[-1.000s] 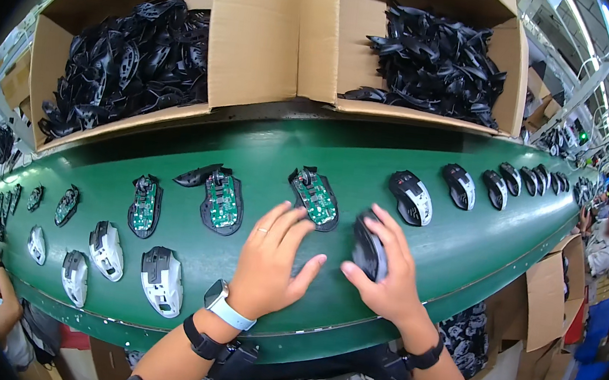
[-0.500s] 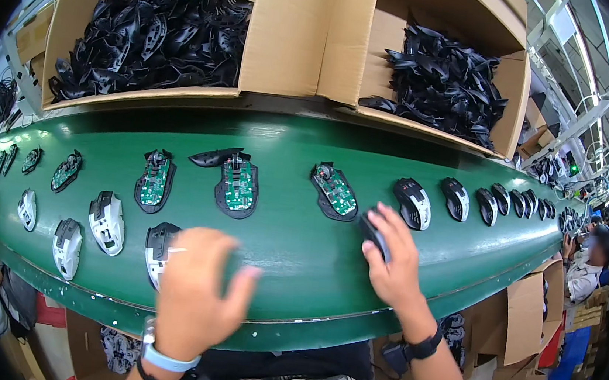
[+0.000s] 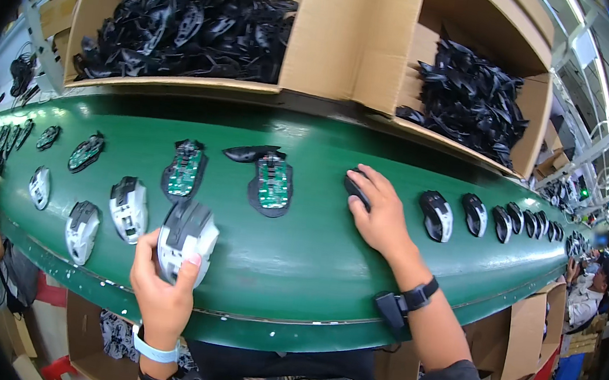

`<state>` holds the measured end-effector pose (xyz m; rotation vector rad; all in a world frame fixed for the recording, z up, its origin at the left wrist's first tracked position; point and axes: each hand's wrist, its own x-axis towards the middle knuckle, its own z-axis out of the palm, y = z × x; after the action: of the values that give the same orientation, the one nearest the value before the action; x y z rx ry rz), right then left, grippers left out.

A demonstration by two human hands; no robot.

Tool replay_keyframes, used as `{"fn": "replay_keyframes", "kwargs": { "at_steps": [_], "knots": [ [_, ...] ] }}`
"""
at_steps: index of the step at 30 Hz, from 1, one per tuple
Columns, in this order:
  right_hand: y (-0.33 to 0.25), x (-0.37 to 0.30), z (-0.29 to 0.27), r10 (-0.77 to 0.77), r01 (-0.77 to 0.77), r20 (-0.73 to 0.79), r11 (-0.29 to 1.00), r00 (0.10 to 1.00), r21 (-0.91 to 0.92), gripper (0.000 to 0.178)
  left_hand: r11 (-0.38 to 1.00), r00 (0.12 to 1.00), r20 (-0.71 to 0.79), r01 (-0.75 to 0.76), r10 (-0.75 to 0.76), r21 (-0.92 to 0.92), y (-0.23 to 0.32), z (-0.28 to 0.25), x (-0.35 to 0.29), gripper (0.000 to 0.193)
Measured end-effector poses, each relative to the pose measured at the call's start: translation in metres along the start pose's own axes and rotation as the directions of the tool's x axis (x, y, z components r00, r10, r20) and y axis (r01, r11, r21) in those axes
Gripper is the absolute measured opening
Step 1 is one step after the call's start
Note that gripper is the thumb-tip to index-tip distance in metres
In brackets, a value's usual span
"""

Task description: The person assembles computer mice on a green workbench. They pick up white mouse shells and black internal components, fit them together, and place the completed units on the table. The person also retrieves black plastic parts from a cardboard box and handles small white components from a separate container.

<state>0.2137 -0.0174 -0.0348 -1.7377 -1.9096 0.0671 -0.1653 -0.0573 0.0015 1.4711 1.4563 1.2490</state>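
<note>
My left hand (image 3: 164, 286) is closed round a grey and white mouse shell (image 3: 186, 241), raised over the near part of the green bench (image 3: 297, 263). My right hand (image 3: 377, 209) grips a black mouse-shaped part (image 3: 355, 189) at the bench's middle; fingers hide much of it. Between the hands, farther back, lies a black mouse base with a green circuit board (image 3: 272, 183), a curved black side piece (image 3: 250, 153) touching its top. A similar mouse base (image 3: 185, 170) lies just beyond the held shell.
Grey and white shells (image 3: 128, 208) lie left of my left hand. Black and white mice (image 3: 436, 216) line up to the right. Large cartons of black plastic pieces (image 3: 188, 26) stand along the far edge. Other people (image 3: 591, 283) sit at both ends.
My left hand has taken hold of a grey and white shell and lifted it. My right hand has moved farther back; the mouse base that lay beside it no longer shows. The view has shifted.
</note>
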Motion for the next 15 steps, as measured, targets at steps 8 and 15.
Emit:
{"fn": "replay_keyframes", "kwargs": {
  "at_steps": [8, 15],
  "knots": [
    [-0.021, 0.017, -0.042, -0.181, 0.160, -0.184, 0.979, 0.966, -0.125, 0.045, 0.501, 0.929, 0.369, 0.306, 0.028, -0.810, 0.053, 0.037, 0.085, 0.049],
    [0.098, 0.167, -0.123, 0.146, -0.177, -0.209, 0.975, 0.967, -0.137, 0.023, 0.606, 0.843, 0.489, 0.271, 0.225, -0.747, 0.018, 0.111, 0.087, 0.065]
  ]
}}
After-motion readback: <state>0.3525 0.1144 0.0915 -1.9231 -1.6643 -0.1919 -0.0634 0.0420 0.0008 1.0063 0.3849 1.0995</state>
